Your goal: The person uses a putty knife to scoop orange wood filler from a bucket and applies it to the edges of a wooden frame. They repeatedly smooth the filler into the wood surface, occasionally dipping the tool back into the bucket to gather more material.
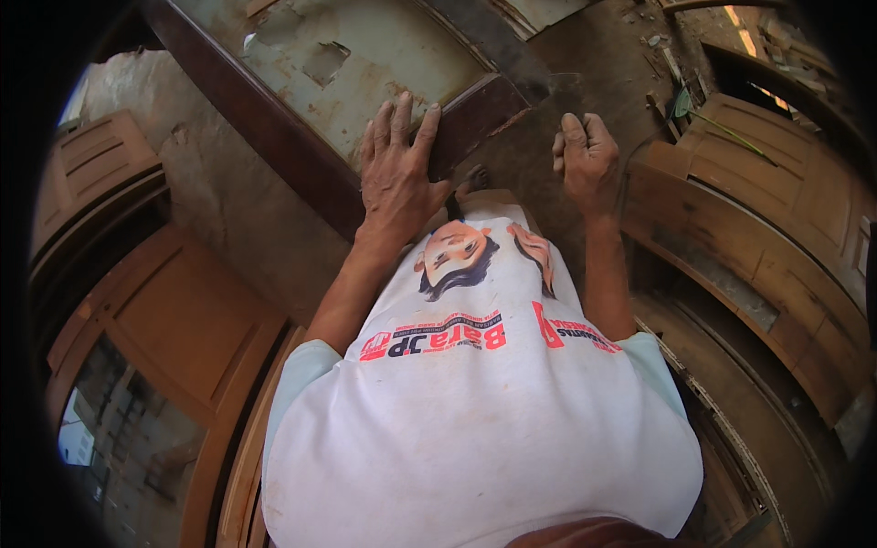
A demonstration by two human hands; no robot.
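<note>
A large panel with a worn grey-green face and a dark brown wooden frame lies in front of me, running off the top of the view. A squarish patch or hole marks its face. My left hand is open, its fingers spread over the near corner of the frame. To the right of that corner my right hand is closed, with the fingers curled in and the thumb against them. What it holds, if anything, I cannot make out.
Wooden panelled doors lean at the left, one with a glass pane. At the right are more wooden panels and a thin green stick. Scrap wood litters the floor at the upper right. My foot shows below the frame.
</note>
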